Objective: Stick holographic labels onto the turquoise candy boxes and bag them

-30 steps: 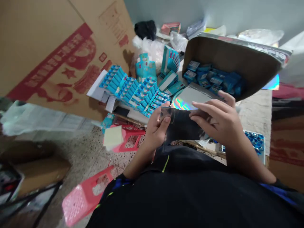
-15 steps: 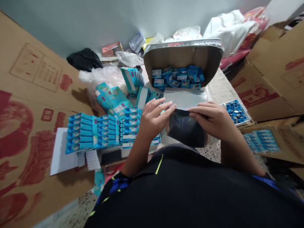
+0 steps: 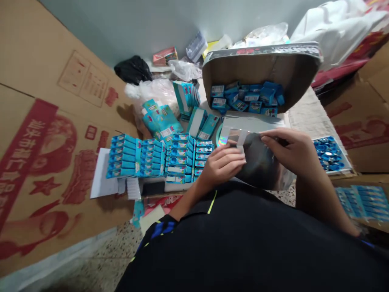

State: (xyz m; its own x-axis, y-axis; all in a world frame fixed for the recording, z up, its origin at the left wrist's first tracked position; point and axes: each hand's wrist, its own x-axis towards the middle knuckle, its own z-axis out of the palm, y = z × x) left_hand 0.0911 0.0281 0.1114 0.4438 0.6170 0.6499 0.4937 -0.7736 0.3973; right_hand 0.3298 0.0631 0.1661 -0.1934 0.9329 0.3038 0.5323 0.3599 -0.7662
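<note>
A shiny sheet of clear plastic film (image 3: pixel 267 166) hangs over the table's front edge, dark reflections on its surface. My right hand (image 3: pixel 290 150) pinches its upper edge between thumb and fingers. At the film's left side, my left hand (image 3: pixel 225 162) has its fingers curled together on the plastic; its thumb is hidden. Behind the film lies a smooth greyish sheet (image 3: pixel 252 119). Just left of my left hand stand rows of small blue boxes (image 3: pixel 180 158) with round windows. Flat blue cartons (image 3: pixel 164 121) lie behind those rows.
An open cardboard box (image 3: pixel 261 69) on its side holds several small blue packets (image 3: pixel 240 103). A tray of round blue pieces (image 3: pixel 328 152) sits at the right. Large cartons (image 3: pixel 36 162) flank both sides. Plastic bags (image 3: pixel 152 95) lie near the wall.
My view has shifted left, so things appear further right. My left hand has drawn down and curled its fingers. The film between my hands shows more widely now; my right hand keeps its pinch.
</note>
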